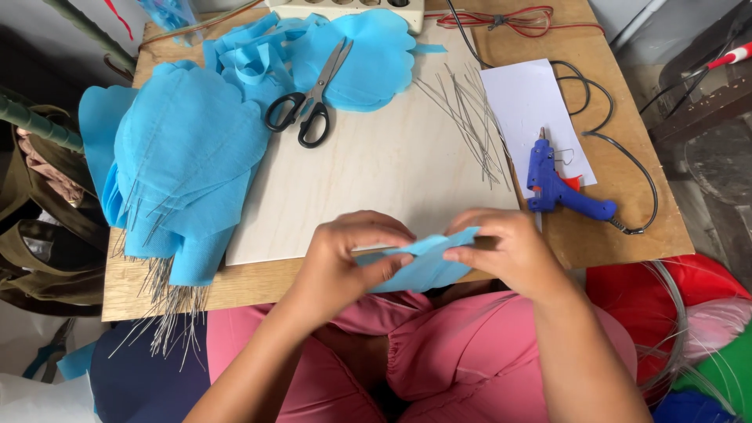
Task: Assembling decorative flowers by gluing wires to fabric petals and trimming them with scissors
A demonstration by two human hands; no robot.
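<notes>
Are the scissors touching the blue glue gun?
Apart. The head view shows the scissors at upper left and the glue gun at right, bare board between.

Both hands, the left hand (345, 254) and the right hand (501, 251), are pinching a blue petal piece (423, 262) that is looking like thin, matt non-woven cloth, slightly fibrous. The stack of finished petals (184, 157) at the left is showing the same soft matt cloth, with thin grey metal wires sticking out of its near end. The bench (619, 133) is showing raw wood with visible grain, and the pale board (376, 172) on it is looking smoother and matt. The scissors (309, 98) are pairing dull metal blades with glossy black plastic handles. The glue gun (560, 184) at the right is showing glossy blue plastic, lying partly on matt white paper (529, 98). Loose wires (470, 121) are looking like thin bare metal.
</notes>
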